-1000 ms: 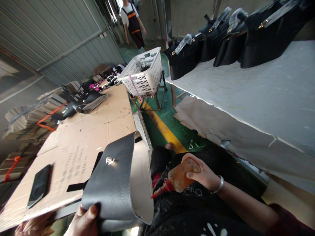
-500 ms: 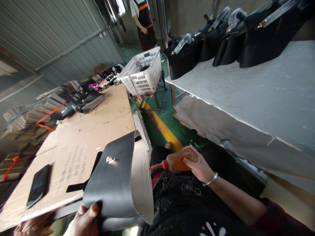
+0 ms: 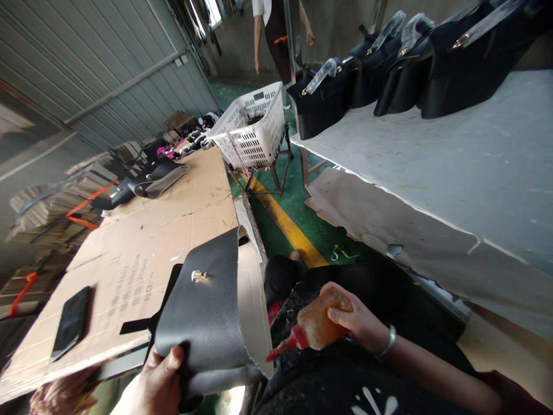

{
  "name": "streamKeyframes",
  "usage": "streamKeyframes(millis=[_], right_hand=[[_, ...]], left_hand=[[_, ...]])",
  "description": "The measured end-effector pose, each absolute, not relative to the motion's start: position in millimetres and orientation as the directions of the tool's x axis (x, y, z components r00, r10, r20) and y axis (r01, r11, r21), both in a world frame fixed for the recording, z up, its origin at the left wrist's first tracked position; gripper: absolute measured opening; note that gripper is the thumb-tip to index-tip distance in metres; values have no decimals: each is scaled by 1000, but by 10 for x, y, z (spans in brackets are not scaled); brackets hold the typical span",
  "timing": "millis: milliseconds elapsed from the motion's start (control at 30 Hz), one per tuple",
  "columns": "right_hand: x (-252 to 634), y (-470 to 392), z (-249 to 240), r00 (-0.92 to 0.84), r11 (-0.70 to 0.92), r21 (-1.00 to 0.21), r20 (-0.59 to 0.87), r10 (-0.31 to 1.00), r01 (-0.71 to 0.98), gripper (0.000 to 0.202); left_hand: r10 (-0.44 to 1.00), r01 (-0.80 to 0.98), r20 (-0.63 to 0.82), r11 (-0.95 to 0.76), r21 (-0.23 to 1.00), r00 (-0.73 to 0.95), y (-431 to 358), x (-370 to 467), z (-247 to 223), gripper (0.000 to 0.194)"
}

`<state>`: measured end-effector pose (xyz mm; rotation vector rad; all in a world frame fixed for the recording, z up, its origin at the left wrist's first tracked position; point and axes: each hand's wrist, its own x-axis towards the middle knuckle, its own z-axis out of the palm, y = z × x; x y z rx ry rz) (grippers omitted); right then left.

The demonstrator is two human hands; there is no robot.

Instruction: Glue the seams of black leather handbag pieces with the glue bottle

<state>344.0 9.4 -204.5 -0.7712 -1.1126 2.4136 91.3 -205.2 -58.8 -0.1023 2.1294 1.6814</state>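
Observation:
My left hand grips the near lower edge of a curved black leather bag flap with a small metal clasp; its pale inner lining faces right. My right hand, with a silver bracelet on the wrist, holds an orange glue bottle. The bottle's red nozzle points down and left and sits right at the lining's lower edge. Both hands are over my lap, beside the edge of a cardboard-covered table.
A black phone lies on the cardboard at left. A white plastic basket stands on a frame beyond. Several finished black handbags line the white table at right. A person stands in the aisle.
The glue bottle has tipped from level back to nozzle-down at the lining's lower edge. My left hand shifted the flap slightly right. The person in the aisle has walked to the right.

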Motion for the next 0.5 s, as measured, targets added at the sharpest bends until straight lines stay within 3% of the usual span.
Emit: streamKeyframes(millis=[233, 367, 500], right_hand=[[3445, 47, -2054, -788, -717, -674, -339, 515, -178, 47], [3440, 84, -2182, -709, -791, -540, -435, 555, -287, 43], [3456, 146, -2425, -698, -812, -491, -459, 549, -316, 40]], left_hand=[[257, -383, -445, 258, 887, -858, -1893, 952, -416, 48], [387, -500, -593, 319, 805, -706, -1749, 876, -130, 35], [475, -559, -600, 244, 792, -643, -1577, 856, 122, 25]])
